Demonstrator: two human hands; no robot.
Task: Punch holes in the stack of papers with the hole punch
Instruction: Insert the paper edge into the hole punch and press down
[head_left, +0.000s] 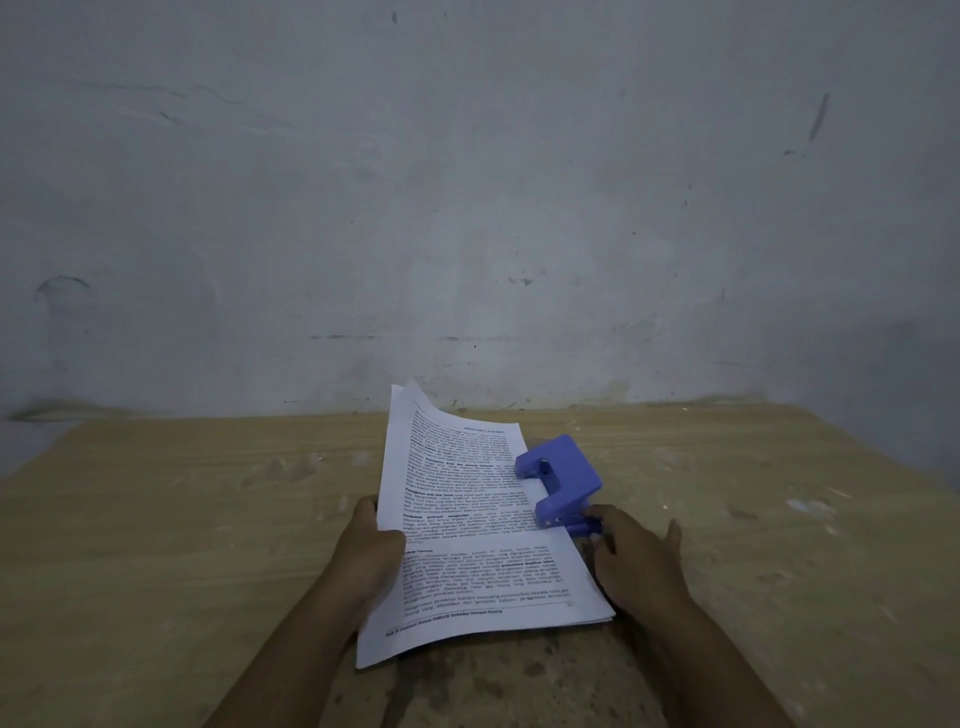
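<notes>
- Right, here's where we are: the stack of papers lies near the middle of the tabletop, running from the near edge toward the far edge by the wall, top sheets curling up at the far end.
- The left hand has its grip closed on the stack's left edge, thumb on the printed page, fingers tucked beneath, lifting that side a little.
- The blue hole punch sits against the stack's right edge, and the paper's margin looks slipped into its slot, though I can't tell how deep.
- The right hand rests just beside the punch on the tabletop, fingertips touching its near end; the grip is loose and spread, clasping nothing.
- No holes visible along that right margin from here, and the lever stands raised, nobody pressing it.
- So by my reading, the lining-up is nearly done, the punching itself not yet.
- What's left: square the edge in the slot, get a palm on the lever, press down hard, then pull the stack free.
</notes>
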